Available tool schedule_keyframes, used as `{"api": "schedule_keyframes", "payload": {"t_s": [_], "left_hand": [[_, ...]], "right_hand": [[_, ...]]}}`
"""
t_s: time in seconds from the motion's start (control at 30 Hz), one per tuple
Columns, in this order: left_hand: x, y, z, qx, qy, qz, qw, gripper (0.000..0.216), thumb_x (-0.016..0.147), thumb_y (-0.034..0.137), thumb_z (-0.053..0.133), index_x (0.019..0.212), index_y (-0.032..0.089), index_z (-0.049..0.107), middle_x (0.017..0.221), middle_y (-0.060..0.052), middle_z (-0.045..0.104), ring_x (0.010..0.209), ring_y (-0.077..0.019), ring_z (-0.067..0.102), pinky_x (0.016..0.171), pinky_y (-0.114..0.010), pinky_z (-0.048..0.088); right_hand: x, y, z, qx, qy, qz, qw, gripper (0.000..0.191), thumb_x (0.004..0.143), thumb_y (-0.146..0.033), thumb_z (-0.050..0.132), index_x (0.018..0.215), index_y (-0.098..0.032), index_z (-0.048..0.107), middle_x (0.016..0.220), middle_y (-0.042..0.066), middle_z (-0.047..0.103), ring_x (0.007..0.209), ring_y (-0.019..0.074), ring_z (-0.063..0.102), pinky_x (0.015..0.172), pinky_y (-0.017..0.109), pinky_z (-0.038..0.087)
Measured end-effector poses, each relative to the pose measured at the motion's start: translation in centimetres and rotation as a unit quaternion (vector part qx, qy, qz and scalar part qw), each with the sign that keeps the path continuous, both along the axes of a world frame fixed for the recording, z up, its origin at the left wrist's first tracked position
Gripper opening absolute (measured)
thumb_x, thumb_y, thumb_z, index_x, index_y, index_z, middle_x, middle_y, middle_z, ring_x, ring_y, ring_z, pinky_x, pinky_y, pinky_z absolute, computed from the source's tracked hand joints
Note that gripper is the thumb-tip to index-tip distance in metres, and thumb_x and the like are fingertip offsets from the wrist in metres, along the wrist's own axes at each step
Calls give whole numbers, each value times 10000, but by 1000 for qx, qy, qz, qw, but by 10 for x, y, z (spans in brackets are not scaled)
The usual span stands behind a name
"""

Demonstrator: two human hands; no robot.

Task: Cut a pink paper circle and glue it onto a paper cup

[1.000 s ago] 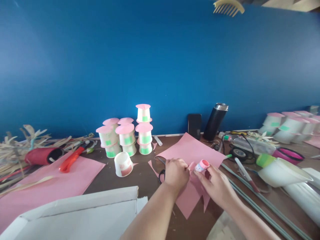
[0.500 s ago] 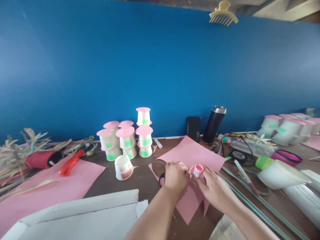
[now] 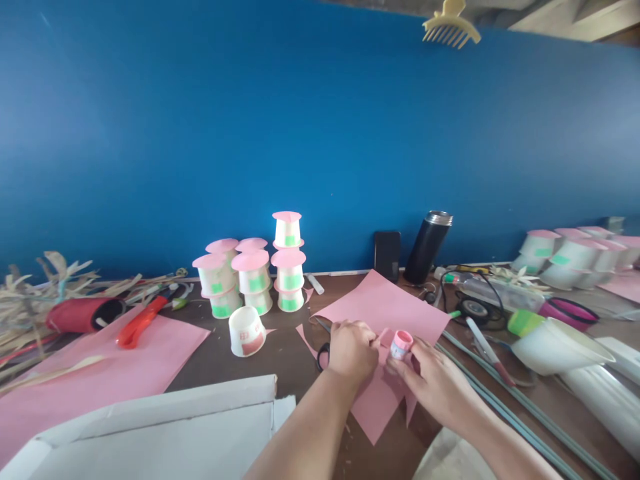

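Note:
My right hand point(image 3: 435, 373) is closed around a small pink tube point(image 3: 401, 343) with a printed white-and-blue label, its round end facing up. To its left, my left hand point(image 3: 354, 350) is closed, fingertips pinching a small piece of pink paper point(image 3: 385, 337). Both hands are over a pink paper sheet point(image 3: 385, 300) with cut edges. A black loop point(image 3: 324, 356), like a scissors handle, shows beside my left wrist; the rest is hidden. Left of it, a white paper cup point(image 3: 247, 332) stands upside down near stacked cups point(image 3: 251, 270) with pink paper discs and green patches.
A black bottle point(image 3: 428, 248) and a phone point(image 3: 387, 255) lean at the blue wall. Green-grey rods point(image 3: 515, 393), a marker point(image 3: 487, 350) and a white bowl point(image 3: 560, 350) lie right. A white box point(image 3: 150, 427), pink sheets point(image 3: 165, 350) and a red-handled tool point(image 3: 141, 323) are left.
The pink tube has moved slightly right, away from my left fingers, and more of the pinched paper piece shows between my hands. The view has shifted a little.

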State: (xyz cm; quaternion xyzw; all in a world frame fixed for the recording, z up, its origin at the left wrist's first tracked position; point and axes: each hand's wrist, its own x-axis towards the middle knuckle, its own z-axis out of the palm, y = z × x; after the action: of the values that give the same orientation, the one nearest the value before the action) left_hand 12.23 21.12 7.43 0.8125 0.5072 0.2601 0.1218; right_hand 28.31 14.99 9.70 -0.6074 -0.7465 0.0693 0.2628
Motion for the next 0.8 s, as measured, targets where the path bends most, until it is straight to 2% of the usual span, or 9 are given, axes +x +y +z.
{"api": "schedule_keyframes", "payload": {"t_s": [0.17, 0.27, 0.47, 0.63, 0.8], "left_hand": [[0, -1, 3, 0, 5, 1, 1000, 370, 892, 404, 468, 672, 237, 714, 817, -31, 717, 783, -177, 602, 784, -318, 363], [-1, -2, 7, -2, 7, -1, 1000, 386, 897, 393, 451, 659, 234, 711, 808, -34, 716, 770, -176, 602, 770, -316, 369], [-4, -3, 10, -7, 6, -12, 1000, 299, 860, 340, 494, 691, 237, 719, 838, -35, 717, 794, -173, 604, 761, -297, 376], [-3, -2, 6, -3, 4, -9, 1000, 310, 872, 347, 494, 678, 248, 714, 822, -17, 712, 776, -156, 592, 766, -291, 365], [-2, -2, 5, 7, 4, -3, 1000, 390, 895, 405, 469, 642, 223, 703, 772, -32, 703, 753, -154, 582, 740, -290, 345]], "right_hand": [[3, 2, 3, 39, 43, -72, 996, 257, 858, -473, 513, 806, -229, 578, 728, 33, 675, 660, 220, 644, 588, 289, 452], [1, 4, -1, 35, 38, -50, 997, 209, 864, -431, 530, 862, -233, 596, 748, 29, 680, 671, 212, 642, 597, 281, 447], [-7, 8, -5, 0, -25, 4, 1000, 175, 842, -260, 505, 998, -228, 577, 951, 45, 677, 819, 227, 640, 709, 308, 452], [-2, 2, 0, -11, -54, -7, 998, 126, 848, -302, 511, 930, -237, 581, 861, 33, 668, 765, 223, 635, 664, 297, 436], [5, -2, 4, 23, 8, -30, 999, 175, 858, -375, 498, 858, -216, 571, 786, 41, 668, 725, 221, 634, 646, 295, 448]]}}
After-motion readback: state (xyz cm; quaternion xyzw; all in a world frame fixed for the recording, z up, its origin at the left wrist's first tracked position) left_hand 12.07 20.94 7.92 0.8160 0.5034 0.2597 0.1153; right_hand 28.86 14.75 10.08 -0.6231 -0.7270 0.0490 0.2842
